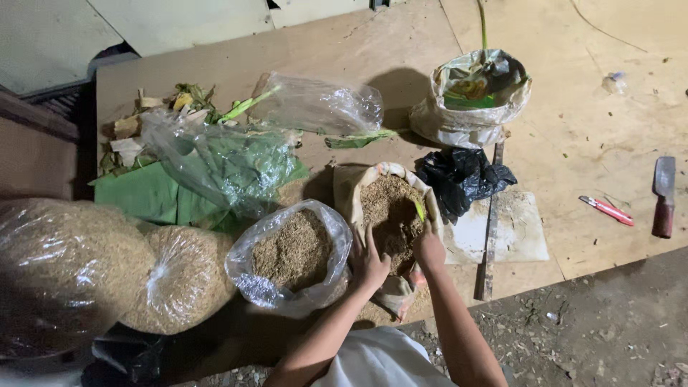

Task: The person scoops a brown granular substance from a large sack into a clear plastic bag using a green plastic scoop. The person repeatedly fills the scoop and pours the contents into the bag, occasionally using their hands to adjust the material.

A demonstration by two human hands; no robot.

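Two hands are inside the mouth of a tan sack (356,188) filled with brown, sawdust-like material (390,208). The left hand (369,259) lies flat at the near-left rim of the sack, fingers (357,240) spread open and pressing on the material and the rim; it grips nothing. The right hand (428,247) rests on the material at the near-right side of the sack, fingers pointing into the fill; whether they are curled around any of it cannot be told, as the fingertips appear buried.

The sack stands on a plywood worktop (373,50). Just left of the sack stands an open clear plastic bag (247,269) holding the same brown material. Right of the sack and touching it lies a crumpled black plastic bag (462,179). Beyond the sack stands a white bag (459,118) of green scraps. Well right of the sack lie a red-handled cutter (607,210) and a cleaver (663,195).
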